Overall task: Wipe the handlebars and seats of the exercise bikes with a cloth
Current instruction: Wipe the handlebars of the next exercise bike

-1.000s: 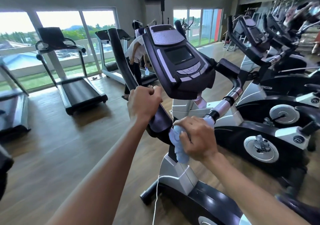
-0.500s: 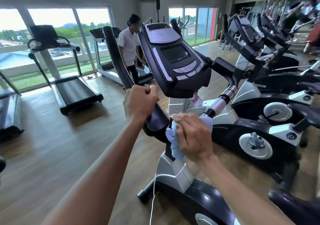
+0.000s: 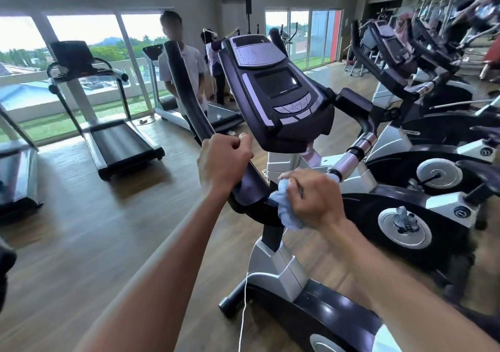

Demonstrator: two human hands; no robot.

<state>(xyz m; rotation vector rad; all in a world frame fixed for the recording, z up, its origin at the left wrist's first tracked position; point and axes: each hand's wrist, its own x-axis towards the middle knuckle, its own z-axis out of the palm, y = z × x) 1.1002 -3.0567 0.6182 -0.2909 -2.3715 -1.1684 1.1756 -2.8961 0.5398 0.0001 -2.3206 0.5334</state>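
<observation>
Now, left hand (image 3: 221, 162) grips handlebar (image 3: 184, 92), right hand (image 3: 313, 197) presses cloth (image 3: 284, 211)

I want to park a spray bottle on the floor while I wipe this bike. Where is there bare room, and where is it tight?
Bare wood floor lies to the left, between the near bike's base and the treadmill. To the right it is crowded: the neighbouring bike stands close. At the handlebar, the left hand grips and the right hand holds the cloth.

three treadmills (image 3: 113, 124), two people (image 3: 184, 65), one cloth (image 3: 284, 203)
</observation>
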